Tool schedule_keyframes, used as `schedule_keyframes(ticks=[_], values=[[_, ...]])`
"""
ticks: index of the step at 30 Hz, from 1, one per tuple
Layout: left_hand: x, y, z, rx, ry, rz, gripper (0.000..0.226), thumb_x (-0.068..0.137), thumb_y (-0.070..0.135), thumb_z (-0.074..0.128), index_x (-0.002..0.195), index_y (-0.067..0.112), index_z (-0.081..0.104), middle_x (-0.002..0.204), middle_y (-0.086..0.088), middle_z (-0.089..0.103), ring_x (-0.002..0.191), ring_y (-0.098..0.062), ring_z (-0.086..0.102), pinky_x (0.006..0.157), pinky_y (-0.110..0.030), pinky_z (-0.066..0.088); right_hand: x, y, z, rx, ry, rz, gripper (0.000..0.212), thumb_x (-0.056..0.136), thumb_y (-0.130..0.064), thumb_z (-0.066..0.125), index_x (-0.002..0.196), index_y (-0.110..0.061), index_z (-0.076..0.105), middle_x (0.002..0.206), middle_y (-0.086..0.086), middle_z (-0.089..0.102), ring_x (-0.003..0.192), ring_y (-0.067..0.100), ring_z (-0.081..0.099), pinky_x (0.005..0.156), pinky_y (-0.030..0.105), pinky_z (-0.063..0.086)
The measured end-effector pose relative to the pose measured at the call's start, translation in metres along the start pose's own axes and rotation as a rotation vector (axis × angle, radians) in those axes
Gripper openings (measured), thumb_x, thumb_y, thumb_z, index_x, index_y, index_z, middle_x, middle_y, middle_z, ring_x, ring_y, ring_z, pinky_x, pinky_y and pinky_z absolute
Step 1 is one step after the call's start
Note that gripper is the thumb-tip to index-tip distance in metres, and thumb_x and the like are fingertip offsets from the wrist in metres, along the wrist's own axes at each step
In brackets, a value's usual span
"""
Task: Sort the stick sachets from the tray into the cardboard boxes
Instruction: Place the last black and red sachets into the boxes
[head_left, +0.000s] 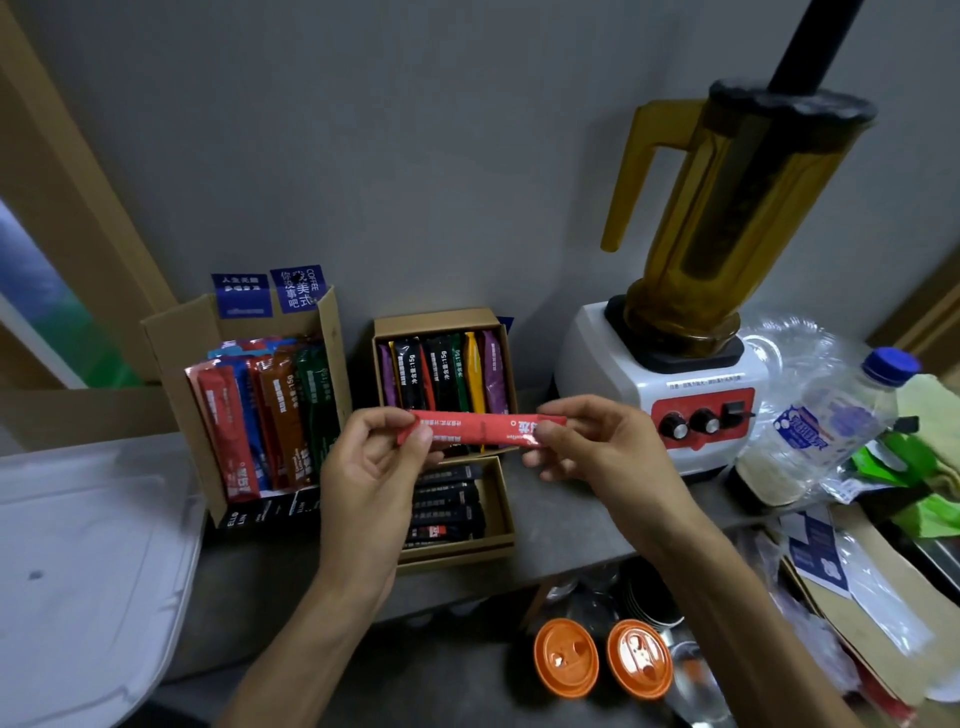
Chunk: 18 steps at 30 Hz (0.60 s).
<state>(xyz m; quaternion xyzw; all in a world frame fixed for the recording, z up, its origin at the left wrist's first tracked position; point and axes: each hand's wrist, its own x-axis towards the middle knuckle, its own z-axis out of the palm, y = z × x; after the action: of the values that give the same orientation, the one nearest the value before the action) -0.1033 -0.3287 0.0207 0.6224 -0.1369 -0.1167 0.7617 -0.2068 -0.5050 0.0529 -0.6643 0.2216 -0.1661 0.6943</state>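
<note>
A red stick sachet (470, 428) is held level between both hands above the boxes. My left hand (371, 470) pinches its left end and my right hand (597, 441) pinches its right end. Behind it stands a small cardboard box (441, 317) with upright purple, black, green and yellow sachets. Below that, another small cardboard box (498, 514) holds black sachets lying flat. At the left, a taller cardboard box (174, 374) is packed with red, blue, brown and green sachets. The white tray (78, 545) lies at the far left, and its visible surface is bare.
A blender (691, 322) with an amber jug stands at the right by the wall. A clear water bottle (826, 421), plastic wrap and green packets crowd the far right. Two orange lids (602, 657) sit below the counter edge near stacked cups.
</note>
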Motion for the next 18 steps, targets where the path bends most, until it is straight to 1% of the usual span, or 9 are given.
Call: schedule_keyframes(ticks=[3, 5, 6, 9, 11, 12, 14, 16, 18], values=[[0.012, 0.003, 0.004, 0.045, 0.046, 0.034, 0.015, 0.090, 0.006, 0.066, 0.104, 0.012, 0.062, 0.102, -0.004, 0.072, 0.095, -0.015, 0.071, 0.082, -0.024, 0.058, 0.003, 0.013, 0.003, -0.082, 0.002, 0.045, 0.009, 0.093, -0.007, 0.066, 0.101, -0.004, 0.067, 0.082, 0.015, 0.076, 0.075, 0.025, 0.076, 0.062, 0.027, 0.059], [0.031, 0.007, 0.011, 0.164, 0.046, 0.086, 0.021, 0.092, 0.008, 0.065, 0.108, 0.019, 0.058, 0.103, 0.001, 0.071, 0.097, -0.008, 0.070, 0.084, -0.021, 0.056, 0.008, 0.026, 0.008, -0.160, -0.032, 0.101, 0.009, 0.093, -0.012, 0.068, 0.098, -0.006, 0.066, 0.084, 0.010, 0.077, 0.077, 0.022, 0.076, 0.066, 0.032, 0.061], [0.043, 0.010, 0.016, 0.244, 0.033, 0.120, 0.023, 0.093, 0.011, 0.065, 0.111, 0.023, 0.056, 0.103, 0.005, 0.069, 0.097, -0.003, 0.068, 0.082, -0.018, 0.055, 0.011, 0.033, 0.012, -0.243, -0.049, 0.116, 0.009, 0.093, -0.017, 0.069, 0.097, -0.009, 0.066, 0.087, 0.007, 0.077, 0.079, 0.018, 0.075, 0.068, 0.033, 0.061], [0.082, 0.013, 0.035, 0.530, -0.073, 0.248, 0.020, 0.096, 0.017, 0.062, 0.111, 0.027, 0.055, 0.100, 0.014, 0.063, 0.092, 0.002, 0.063, 0.073, -0.010, 0.049, 0.033, 0.050, 0.023, -0.567, 0.000, 0.062, 0.012, 0.091, -0.033, 0.070, 0.094, -0.022, 0.068, 0.097, -0.007, 0.073, 0.087, 0.009, 0.070, 0.068, 0.028, 0.059], [0.104, 0.009, 0.047, 0.666, -0.149, 0.285, 0.014, 0.098, 0.018, 0.060, 0.111, 0.023, 0.060, 0.102, 0.011, 0.063, 0.091, 0.003, 0.061, 0.069, -0.009, 0.048, 0.052, 0.055, 0.030, -0.688, 0.062, 0.002, 0.017, 0.092, -0.036, 0.068, 0.102, -0.023, 0.067, 0.104, -0.007, 0.070, 0.089, 0.008, 0.066, 0.066, 0.021, 0.054], [0.112, 0.004, 0.050, 0.711, -0.173, 0.300, 0.014, 0.098, 0.018, 0.060, 0.112, 0.021, 0.061, 0.104, 0.008, 0.063, 0.090, 0.002, 0.060, 0.070, -0.010, 0.049, 0.062, 0.056, 0.032, -0.729, 0.078, -0.020, 0.020, 0.093, -0.036, 0.067, 0.107, -0.022, 0.068, 0.107, -0.006, 0.069, 0.091, 0.009, 0.065, 0.068, 0.023, 0.055], [0.122, -0.007, 0.052, 0.831, -0.197, 0.363, 0.018, 0.098, 0.019, 0.060, 0.116, 0.017, 0.062, 0.110, 0.004, 0.059, 0.093, -0.002, 0.057, 0.082, -0.016, 0.050, 0.078, 0.060, 0.035, -0.832, 0.090, -0.045, 0.023, 0.094, -0.037, 0.065, 0.108, -0.020, 0.068, 0.108, -0.001, 0.071, 0.089, 0.013, 0.066, 0.074, 0.032, 0.058], [0.124, -0.020, 0.049, 0.953, -0.199, 0.442, 0.025, 0.097, 0.020, 0.061, 0.122, 0.013, 0.061, 0.117, 0.001, 0.051, 0.106, -0.007, 0.051, 0.092, -0.023, 0.046, 0.086, 0.063, 0.038, -0.944, 0.086, -0.051, 0.023, 0.095, -0.038, 0.062, 0.106, -0.019, 0.068, 0.106, 0.002, 0.071, 0.086, 0.016, 0.066, 0.073, 0.034, 0.056], [0.123, -0.029, 0.042, 1.039, -0.186, 0.515, 0.033, 0.094, 0.020, 0.066, 0.126, 0.012, 0.060, 0.121, -0.003, 0.048, 0.114, -0.013, 0.048, 0.099, -0.027, 0.040, 0.088, 0.065, 0.040, -1.004, 0.101, -0.077, 0.023, 0.096, -0.037, 0.060, 0.107, -0.018, 0.067, 0.107, 0.003, 0.070, 0.090, 0.021, 0.068, 0.075, 0.036, 0.056]])
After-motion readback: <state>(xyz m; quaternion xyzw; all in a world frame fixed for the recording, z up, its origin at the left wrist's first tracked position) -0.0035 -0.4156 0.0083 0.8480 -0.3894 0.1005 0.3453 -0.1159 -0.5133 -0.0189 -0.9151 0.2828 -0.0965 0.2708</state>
